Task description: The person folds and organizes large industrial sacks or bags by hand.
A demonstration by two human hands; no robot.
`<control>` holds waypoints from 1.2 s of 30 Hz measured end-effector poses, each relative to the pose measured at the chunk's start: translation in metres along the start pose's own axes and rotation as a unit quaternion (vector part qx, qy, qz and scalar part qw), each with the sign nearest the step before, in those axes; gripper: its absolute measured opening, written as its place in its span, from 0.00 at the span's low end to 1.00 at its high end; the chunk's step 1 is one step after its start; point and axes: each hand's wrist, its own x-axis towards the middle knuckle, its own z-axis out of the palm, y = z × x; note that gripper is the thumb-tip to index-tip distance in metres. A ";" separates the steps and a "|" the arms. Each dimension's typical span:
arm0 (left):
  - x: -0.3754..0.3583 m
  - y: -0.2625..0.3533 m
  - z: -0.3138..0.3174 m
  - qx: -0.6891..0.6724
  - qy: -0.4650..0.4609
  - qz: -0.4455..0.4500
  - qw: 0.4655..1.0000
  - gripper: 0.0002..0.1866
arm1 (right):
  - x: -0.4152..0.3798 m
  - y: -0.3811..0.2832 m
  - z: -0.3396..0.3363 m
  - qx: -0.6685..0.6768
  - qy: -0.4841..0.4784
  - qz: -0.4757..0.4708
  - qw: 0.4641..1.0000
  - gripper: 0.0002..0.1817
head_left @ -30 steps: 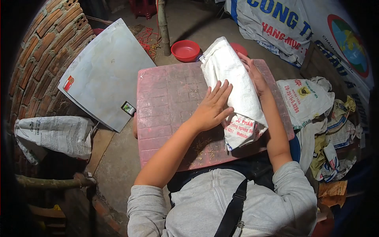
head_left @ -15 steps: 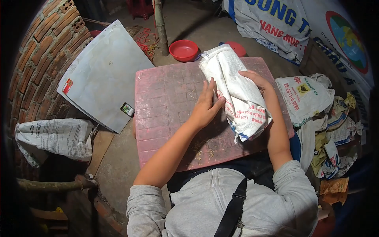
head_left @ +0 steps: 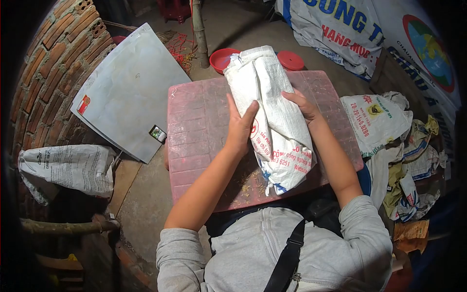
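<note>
A folded white woven sack (head_left: pixel 275 102) with red print and some blue at its near end is held over the pink plastic table (head_left: pixel 194 126). My left hand (head_left: pixel 241 124) grips its left side, thumb on top, with the other fingers partly hidden at the edge and underneath. On the opposite side, my right hand (head_left: pixel 304 104) clasps the sack with its thumb on top; its other fingers pass out of sight beneath. The sack's far end reaches beyond the table's far edge.
Bits of straw lie on the table near me. A red basin (head_left: pixel 219 61) and a red lid (head_left: pixel 291 61) are behind it. More sacks (head_left: pixel 377 119) are heaped at the right. A pale board (head_left: pixel 131 92) leans near the brick wall (head_left: pixel 53 82) at left.
The sack has shifted left and turned more upright in view, and it now hides part of the red basin. Both hands moved left with it, and the left thumb now lies over its edge.
</note>
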 end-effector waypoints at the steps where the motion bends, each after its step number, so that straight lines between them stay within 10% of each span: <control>1: 0.001 0.002 0.000 -0.032 0.018 -0.028 0.999 0.56 | 0.000 0.001 0.000 0.000 0.000 0.000 1.000 0.33; 5: 0.007 0.000 -0.006 -0.061 -0.018 -0.070 0.996 0.35 | -0.001 0.005 -0.004 0.003 -0.009 -0.004 1.000 0.29; 19: 0.003 0.011 -0.013 -0.126 -0.084 -0.156 0.976 0.38 | -0.012 0.004 0.024 -0.012 -0.030 -0.022 0.999 0.26; 36: 0.020 -0.006 -0.031 0.001 0.126 -0.088 0.988 0.17 | -0.002 0.017 0.038 -0.262 0.085 -0.056 0.960 0.44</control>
